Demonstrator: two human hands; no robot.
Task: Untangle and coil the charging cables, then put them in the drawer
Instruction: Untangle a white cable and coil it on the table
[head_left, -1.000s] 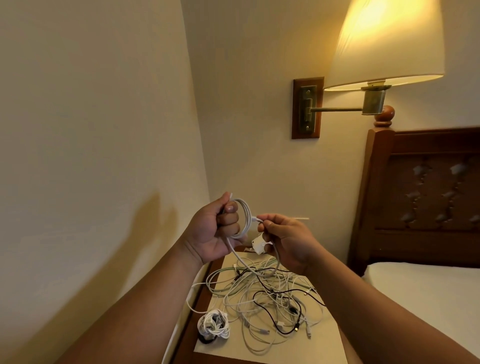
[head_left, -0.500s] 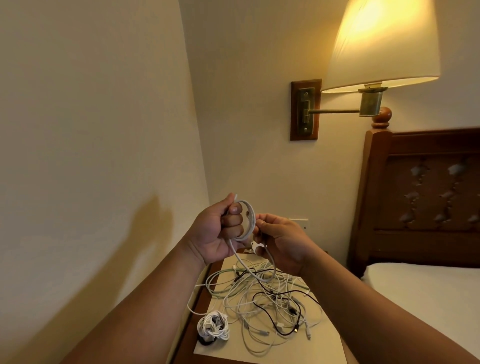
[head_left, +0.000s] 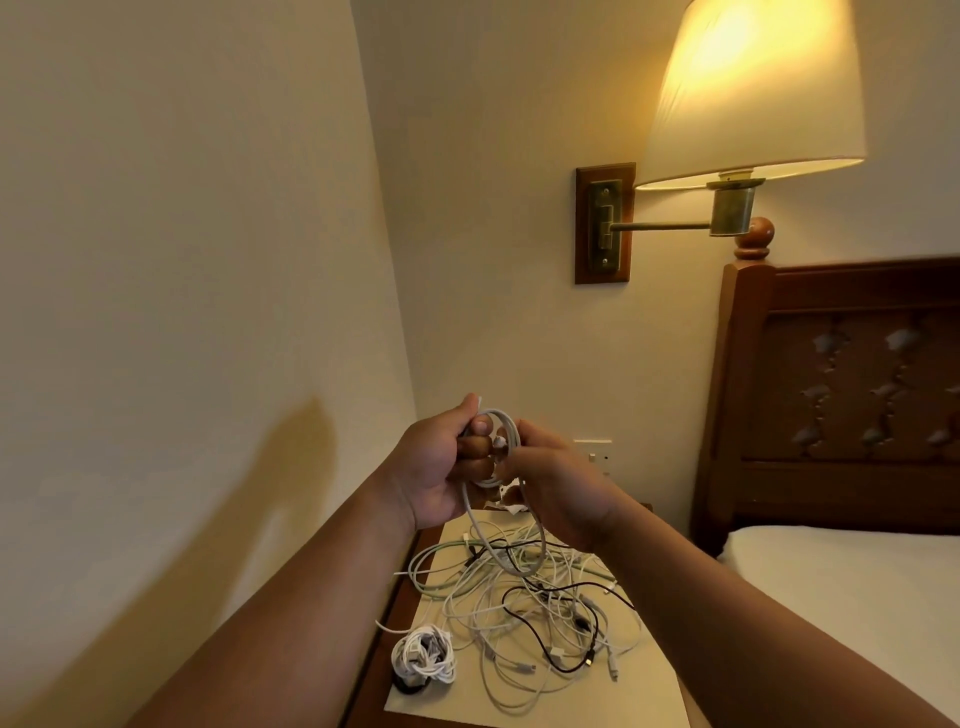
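While the left hand (head_left: 436, 467) keeps its fist round the small loop of white cable (head_left: 506, 431), just below the middle of the frame, the right hand (head_left: 556, 493) has come in against it. A second ago there was a clear gap between the two, with the right hand holding a pale plug out to the side. Now they sit knuckle to knuckle, and the right fingers curl onto the loop's right edge. From here that looks like another turn being laid on the coil, so this cable seems close to wound. A long slack strand hangs from the hands in a U and runs down into the tangle (head_left: 524, 603).

That tangle lies spread on a pale mat (head_left: 649, 696) on the nightstand (head_left: 374, 670), low in the frame. It holds white, greenish and black leads, all crossed over one another, so most of the job looks still ahead. One small finished bundle (head_left: 423, 654) sits at the mat's lower left corner.

Much is hard to make out. The back of the right hand hides its fingertips, so I cannot say whether they pinch the plug or only the cable. A scrap of white shows under the hands, but I cannot tell what it is. I cannot follow which strand in the pile belongs to the held cable. No drawer shows at all, because the nightstand's front is cut off at the bottom edge.
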